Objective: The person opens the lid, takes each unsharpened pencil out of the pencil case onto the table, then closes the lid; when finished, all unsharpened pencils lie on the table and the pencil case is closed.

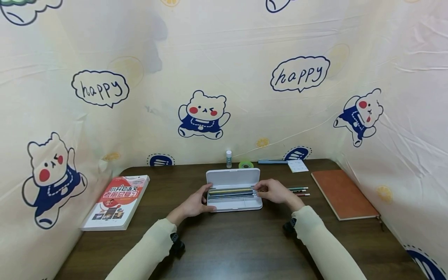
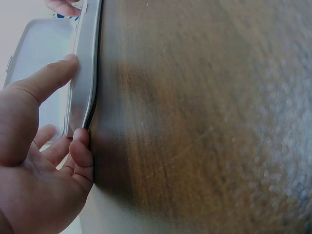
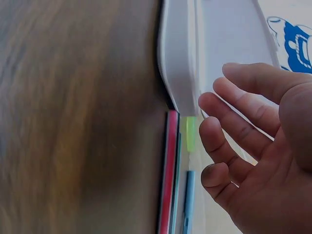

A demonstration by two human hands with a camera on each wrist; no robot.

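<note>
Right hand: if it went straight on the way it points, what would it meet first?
Probably the pencils inside the open case: the right hand points leftward at the case's right end, though depth leaves contact unclear.

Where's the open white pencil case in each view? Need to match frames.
Head: white pencil case sits just below picture centre, between the left hand and right hand.
Left wrist: white pencil case at upper left, seen side-on, gripped by the left hand.
Right wrist: white pencil case at the top, centre to right, above and left of the right hand.
Shared landmark: the dark wooden tabletop.
</note>
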